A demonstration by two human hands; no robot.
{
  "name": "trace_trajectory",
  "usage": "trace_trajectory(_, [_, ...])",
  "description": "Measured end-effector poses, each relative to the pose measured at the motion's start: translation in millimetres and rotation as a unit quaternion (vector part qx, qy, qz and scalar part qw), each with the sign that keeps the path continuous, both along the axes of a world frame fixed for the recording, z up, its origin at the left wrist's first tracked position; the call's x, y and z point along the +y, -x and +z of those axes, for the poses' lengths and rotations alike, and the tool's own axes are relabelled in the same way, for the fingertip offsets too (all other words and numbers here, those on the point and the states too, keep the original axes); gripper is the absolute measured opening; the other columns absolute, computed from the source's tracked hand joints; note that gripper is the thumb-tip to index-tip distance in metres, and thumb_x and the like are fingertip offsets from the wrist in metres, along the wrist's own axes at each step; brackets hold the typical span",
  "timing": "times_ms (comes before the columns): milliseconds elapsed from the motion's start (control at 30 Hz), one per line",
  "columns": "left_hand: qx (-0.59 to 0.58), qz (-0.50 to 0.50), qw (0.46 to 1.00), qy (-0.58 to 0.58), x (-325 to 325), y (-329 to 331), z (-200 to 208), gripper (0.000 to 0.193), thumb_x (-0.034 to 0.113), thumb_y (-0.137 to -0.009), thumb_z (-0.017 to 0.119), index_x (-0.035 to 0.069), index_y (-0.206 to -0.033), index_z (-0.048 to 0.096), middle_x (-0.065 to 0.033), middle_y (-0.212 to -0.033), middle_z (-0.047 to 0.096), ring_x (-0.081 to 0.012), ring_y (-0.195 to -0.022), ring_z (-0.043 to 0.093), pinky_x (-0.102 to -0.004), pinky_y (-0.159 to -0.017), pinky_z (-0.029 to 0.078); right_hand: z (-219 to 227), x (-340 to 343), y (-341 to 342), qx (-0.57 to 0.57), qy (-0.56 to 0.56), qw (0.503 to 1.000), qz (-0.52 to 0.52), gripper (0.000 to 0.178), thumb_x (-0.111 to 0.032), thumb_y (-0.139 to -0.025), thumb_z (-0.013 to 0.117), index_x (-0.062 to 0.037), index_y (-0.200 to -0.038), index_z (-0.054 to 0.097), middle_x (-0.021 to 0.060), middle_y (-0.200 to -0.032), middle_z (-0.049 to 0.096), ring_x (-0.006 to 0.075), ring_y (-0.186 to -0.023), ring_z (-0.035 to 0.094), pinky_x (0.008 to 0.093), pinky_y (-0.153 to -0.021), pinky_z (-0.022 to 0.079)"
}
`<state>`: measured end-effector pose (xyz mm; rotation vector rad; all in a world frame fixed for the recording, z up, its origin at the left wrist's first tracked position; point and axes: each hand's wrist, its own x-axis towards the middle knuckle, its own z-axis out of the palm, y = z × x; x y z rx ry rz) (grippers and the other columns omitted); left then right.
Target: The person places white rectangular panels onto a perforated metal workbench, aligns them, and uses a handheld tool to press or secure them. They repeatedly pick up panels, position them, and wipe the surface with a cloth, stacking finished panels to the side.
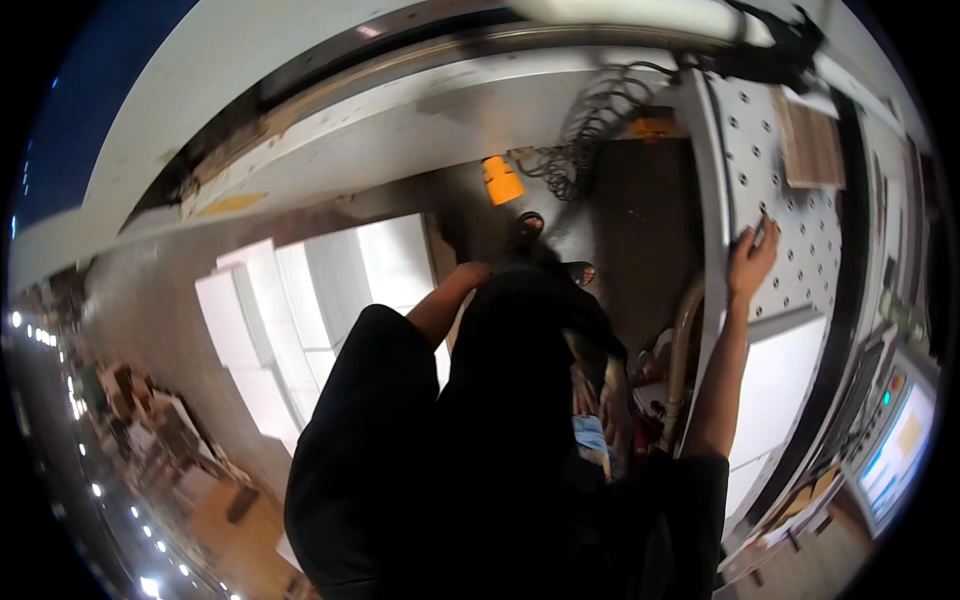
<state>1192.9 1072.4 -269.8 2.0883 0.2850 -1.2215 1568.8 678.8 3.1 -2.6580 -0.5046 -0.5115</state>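
My right hand [754, 262] is spread, fingers apart with nothing in them, over the white dotted tabletop [748, 140] — whether it presses there I can't tell — between the brown board [812, 138] at the far end and the white panels [785, 378] nearer me. My left hand [474, 272] hangs beside the white stack [335, 268], its fingers mostly hidden, so I can't tell its grip.
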Motion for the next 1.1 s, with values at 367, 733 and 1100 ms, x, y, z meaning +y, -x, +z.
trace_trajectory(367, [-0.410,0.058,0.904,0.105,-25.0,-201.4,249.9,0.037,0.020,-0.099,0.064,0.003,-0.132,0.063,-0.0185,-0.119,0.071,-0.0331,-0.112,0.068,-0.0373,-0.095,0.052,9.0,17.3,8.8,-0.004,-0.026,0.996,-0.080,0.047,-0.028,-0.095,0.061,-0.0082,-0.138,0.060,0.0242,-0.144,0.054,0.0414,-0.137,0.046,0.0515,-0.117,0.032])
trace_trajectory(733, [-0.871,0.137,0.470,-0.036,-31.7,-272.2,489.5,0.074,0.027,-0.095,0.068,-0.003,-0.152,0.032,-0.0274,-0.149,0.042,-0.0365,-0.140,0.043,-0.0491,-0.116,0.033,9.7,17.8,11.6,0.018,-0.046,0.992,-0.118,0.047,-0.030,-0.093,0.061,-0.0113,-0.136,0.062,0.0194,-0.150,0.050,0.0394,-0.143,0.041,0.0532,-0.120,0.027])
trace_trajectory(1100, [-0.770,0.123,0.593,-0.202,-41.1,-343.1,510.5,0.064,0.025,-0.088,0.073,0.003,-0.143,0.048,-0.0204,-0.121,0.069,-0.0400,-0.114,0.062,-0.0455,-0.106,0.041,12.5,22.9,9.8,0.004,-0.052,0.990,-0.128,0.044,-0.027,-0.092,0.060,-0.0096,-0.132,0.062,0.0190,-0.145,0.053,0.0381,-0.140,0.044,0.0554,-0.118,0.030])
